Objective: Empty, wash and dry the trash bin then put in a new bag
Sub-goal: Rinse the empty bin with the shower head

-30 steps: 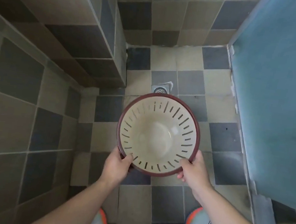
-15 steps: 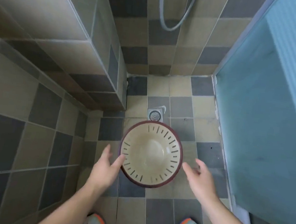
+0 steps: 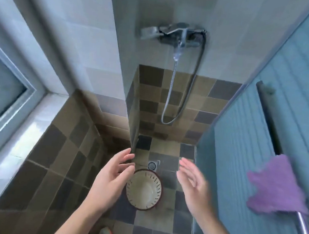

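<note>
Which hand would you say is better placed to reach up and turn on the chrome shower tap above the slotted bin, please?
Probably the right hand: it is open, empty, and sits more nearly below the chrome shower tap on the wall. The left hand, also open, hovers left of the cream slotted bin with a dark red rim on the floor.

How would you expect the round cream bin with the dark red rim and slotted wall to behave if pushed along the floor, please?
The round cream bin with the dark red rim looks like thin plastic and empty, so probably light and stiff. Standing upright on smooth floor tiles, it would likely slide rather than roll, though a push at the rim might tip it.
</note>
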